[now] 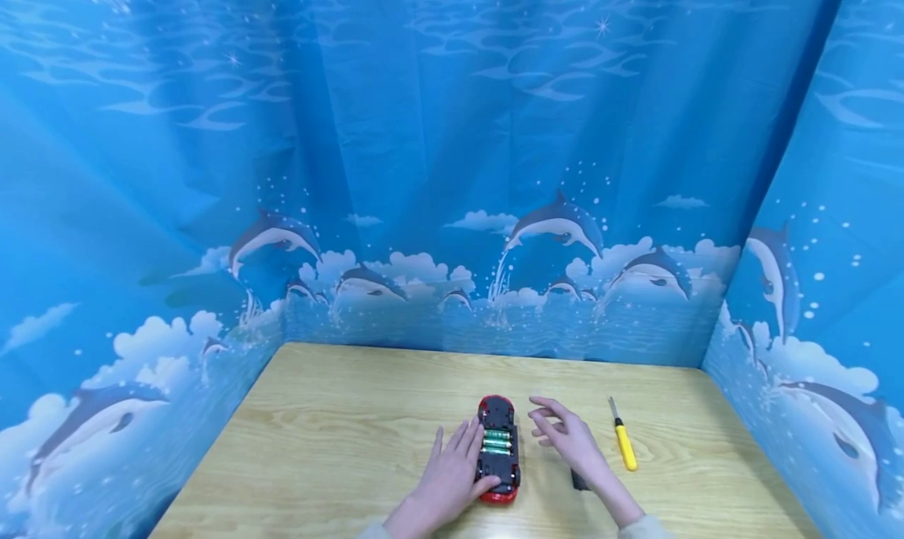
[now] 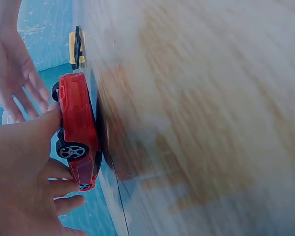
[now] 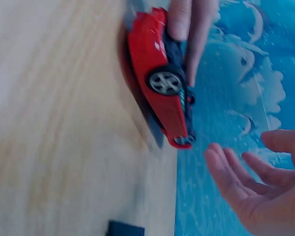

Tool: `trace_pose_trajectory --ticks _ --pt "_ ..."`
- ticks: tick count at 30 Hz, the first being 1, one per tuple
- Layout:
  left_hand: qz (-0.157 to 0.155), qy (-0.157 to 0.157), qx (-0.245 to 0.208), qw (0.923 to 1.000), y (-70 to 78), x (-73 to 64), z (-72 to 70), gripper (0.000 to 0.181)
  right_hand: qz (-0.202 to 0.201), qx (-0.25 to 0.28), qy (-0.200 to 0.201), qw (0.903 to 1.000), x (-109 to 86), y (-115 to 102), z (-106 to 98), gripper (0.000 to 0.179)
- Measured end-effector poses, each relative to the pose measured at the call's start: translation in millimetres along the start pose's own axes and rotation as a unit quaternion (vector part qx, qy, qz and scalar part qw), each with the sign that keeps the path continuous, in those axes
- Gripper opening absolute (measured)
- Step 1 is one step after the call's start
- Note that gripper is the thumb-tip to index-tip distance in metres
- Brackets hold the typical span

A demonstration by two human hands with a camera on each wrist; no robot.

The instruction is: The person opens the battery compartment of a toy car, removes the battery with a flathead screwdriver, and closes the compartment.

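Observation:
A red toy car [image 1: 498,476] lies upside down on the table, black underside up. Several green batteries [image 1: 497,442] show in its battery compartment. My left hand [image 1: 452,472] holds the car from the left, thumb over its near end and fingers along its side; the left wrist view shows the thumb on the car [image 2: 78,113] too. To the right of the car, my right hand [image 1: 565,437] is raised with relaxed, slightly bent fingers and nothing in them. The right wrist view shows this hand [image 3: 265,182] apart from the car [image 3: 157,73].
A screwdriver [image 1: 625,445] with a yellow handle lies on the table to the right of my right hand. Partly under my right forearm in the head view is a small black piece [image 1: 579,480]. Blue dolphin-print curtains [image 1: 438,170] stand behind and beside the wooden table [image 1: 339,445].

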State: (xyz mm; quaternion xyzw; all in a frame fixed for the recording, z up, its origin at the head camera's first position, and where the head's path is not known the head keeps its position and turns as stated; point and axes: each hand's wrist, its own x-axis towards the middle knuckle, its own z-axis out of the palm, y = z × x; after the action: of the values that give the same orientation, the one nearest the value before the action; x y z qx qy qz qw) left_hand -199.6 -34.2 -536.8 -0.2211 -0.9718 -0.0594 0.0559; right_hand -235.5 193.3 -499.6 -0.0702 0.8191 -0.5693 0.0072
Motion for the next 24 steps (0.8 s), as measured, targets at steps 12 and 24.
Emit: trace_pose_trajectory --ticks 12,24 --pt "-0.003 -0.006 -0.005 1.0000 0.2 0.9 -1.0 0.086 0.035 0.035 0.053 0.9974 13.8 3.9 -51.7 0.043" --pt "-0.005 -0.015 -0.006 0.9999 -0.2 1.4 -0.8 0.086 0.084 -0.126 0.105 0.9829 22.3 39.4 -107.6 0.043"
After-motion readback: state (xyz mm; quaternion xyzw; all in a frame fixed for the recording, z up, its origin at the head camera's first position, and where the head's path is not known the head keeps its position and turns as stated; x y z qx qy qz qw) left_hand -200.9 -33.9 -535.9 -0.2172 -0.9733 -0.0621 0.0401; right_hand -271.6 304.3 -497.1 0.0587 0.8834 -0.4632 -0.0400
